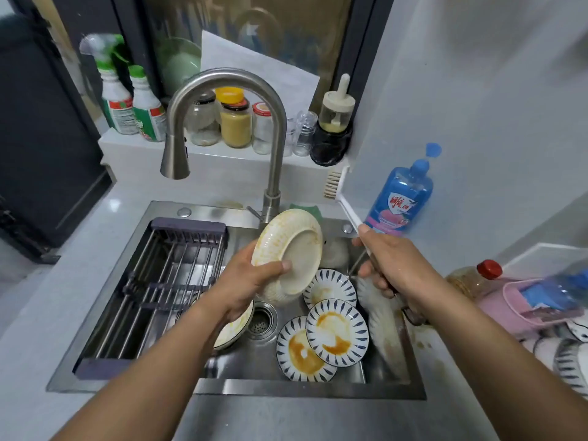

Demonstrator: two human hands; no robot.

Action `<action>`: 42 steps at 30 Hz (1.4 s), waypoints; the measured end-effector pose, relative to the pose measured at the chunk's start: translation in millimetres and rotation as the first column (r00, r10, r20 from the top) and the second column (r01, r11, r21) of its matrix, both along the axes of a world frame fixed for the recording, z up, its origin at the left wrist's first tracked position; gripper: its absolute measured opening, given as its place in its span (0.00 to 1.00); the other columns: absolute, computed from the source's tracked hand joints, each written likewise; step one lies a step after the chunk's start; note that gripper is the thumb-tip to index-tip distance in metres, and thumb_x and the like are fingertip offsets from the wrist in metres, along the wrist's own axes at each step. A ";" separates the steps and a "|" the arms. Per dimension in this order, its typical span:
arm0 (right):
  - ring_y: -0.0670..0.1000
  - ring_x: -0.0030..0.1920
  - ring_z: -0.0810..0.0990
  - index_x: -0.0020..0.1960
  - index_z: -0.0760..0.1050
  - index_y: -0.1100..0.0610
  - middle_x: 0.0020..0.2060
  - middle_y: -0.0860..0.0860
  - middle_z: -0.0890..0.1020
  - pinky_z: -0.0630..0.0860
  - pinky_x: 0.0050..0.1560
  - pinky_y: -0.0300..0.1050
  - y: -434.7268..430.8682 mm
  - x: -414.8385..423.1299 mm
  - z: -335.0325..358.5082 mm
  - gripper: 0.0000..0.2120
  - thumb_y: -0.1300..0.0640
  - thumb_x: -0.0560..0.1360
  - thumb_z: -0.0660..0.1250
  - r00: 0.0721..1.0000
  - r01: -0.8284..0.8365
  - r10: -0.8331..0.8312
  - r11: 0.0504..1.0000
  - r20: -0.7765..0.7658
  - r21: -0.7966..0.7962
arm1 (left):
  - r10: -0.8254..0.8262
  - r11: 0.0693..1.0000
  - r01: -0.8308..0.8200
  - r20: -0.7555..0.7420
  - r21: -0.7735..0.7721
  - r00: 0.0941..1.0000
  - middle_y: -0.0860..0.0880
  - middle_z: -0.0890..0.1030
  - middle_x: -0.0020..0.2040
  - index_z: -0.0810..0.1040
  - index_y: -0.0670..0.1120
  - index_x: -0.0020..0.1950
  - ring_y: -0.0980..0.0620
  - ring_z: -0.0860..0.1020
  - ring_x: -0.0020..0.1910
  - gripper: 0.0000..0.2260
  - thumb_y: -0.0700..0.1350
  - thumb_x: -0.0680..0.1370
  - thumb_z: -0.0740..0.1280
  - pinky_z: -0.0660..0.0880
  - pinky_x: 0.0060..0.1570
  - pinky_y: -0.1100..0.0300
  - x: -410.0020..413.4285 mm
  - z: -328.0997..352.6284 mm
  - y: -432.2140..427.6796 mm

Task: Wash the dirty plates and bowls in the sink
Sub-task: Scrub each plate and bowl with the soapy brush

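Cream bowl, yellow-orange streaks. Three white plates in the sink's right half: dark-blue dash pattern round the rims, orange-brown stains in the middles. Steel-grey sink; dull purple-grey rack along its left side. Brushed-silver faucet. White brush, beige bristles. Blue detergent bottle, pink lower label, by the sink's back right corner. Green-and-white spray bottles, red on labels.

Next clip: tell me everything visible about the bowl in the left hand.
The bowl is cream, ceramic by its look, with a ribbed outer wall streaked with yellow-orange stains and a round foot ring. It is tipped on edge, underside toward the camera, so its inside is hidden. The left hand grips its lower edge, thumb across the base. It is above the sink, before the tap.
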State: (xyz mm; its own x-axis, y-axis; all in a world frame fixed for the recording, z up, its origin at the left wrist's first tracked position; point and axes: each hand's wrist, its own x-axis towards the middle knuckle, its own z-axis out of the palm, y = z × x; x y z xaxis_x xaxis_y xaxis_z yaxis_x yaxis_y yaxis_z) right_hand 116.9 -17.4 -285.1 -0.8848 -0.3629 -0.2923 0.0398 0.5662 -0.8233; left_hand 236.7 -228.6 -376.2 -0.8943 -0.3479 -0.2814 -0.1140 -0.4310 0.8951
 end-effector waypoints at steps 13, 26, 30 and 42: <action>0.49 0.30 0.75 0.43 0.80 0.56 0.34 0.57 0.81 0.75 0.35 0.49 2.1 -14.4 -90.0 0.17 0.44 0.81 0.65 0.996 -0.032 0.042 0.990 -0.073 0.140 | -0.385 0.183 0.353 0.263 -0.918 0.885 0.60 0.72 0.75 0.70 0.59 0.76 0.57 0.70 0.73 0.24 0.45 0.81 0.66 0.68 0.71 0.61 -34.7 -84.1 30.8; 0.44 0.25 0.69 0.32 0.76 0.43 0.21 0.43 0.73 0.68 0.34 0.42 2.9 -47.1 -176.5 0.22 0.36 0.81 0.60 0.950 -0.290 0.246 0.921 0.191 0.259 | -0.237 0.034 0.498 0.477 -0.866 0.846 0.52 0.63 0.81 0.64 0.57 0.80 0.51 0.61 0.80 0.25 0.43 0.84 0.61 0.57 0.77 0.59 -77.7 -192.7 38.8; 0.44 0.21 0.68 0.38 0.77 0.53 0.21 0.45 0.72 0.67 0.29 0.40 -1.9 -52.2 -189.5 0.22 0.36 0.79 0.64 0.936 -0.267 0.196 0.936 0.292 0.230 | -0.184 -0.011 0.573 0.565 -0.820 0.805 0.51 0.59 0.83 0.60 0.56 0.82 0.49 0.56 0.81 0.26 0.44 0.84 0.61 0.55 0.80 0.52 -77.7 -219.4 39.3; 0.45 0.23 0.72 0.48 0.81 0.56 0.27 0.50 0.78 0.69 0.27 0.40 7.2 -55.0 -211.9 0.21 0.38 0.79 0.63 0.914 -0.241 0.151 0.948 0.376 0.207 | -0.062 -0.001 0.710 0.709 -0.704 0.703 0.49 0.48 0.84 0.45 0.55 0.84 0.48 0.47 0.83 0.41 0.30 0.80 0.62 0.52 0.81 0.47 -86.4 -269.9 42.1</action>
State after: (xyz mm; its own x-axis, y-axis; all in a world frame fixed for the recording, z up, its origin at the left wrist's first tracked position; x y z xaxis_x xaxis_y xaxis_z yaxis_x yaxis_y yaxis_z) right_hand 61.9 -10.1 -497.0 -0.6262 -0.3956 -0.6718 0.1677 0.7732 -0.6116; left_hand 150.3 -186.6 -646.1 -0.8881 -0.2244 -0.4012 -0.3458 0.9011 0.2614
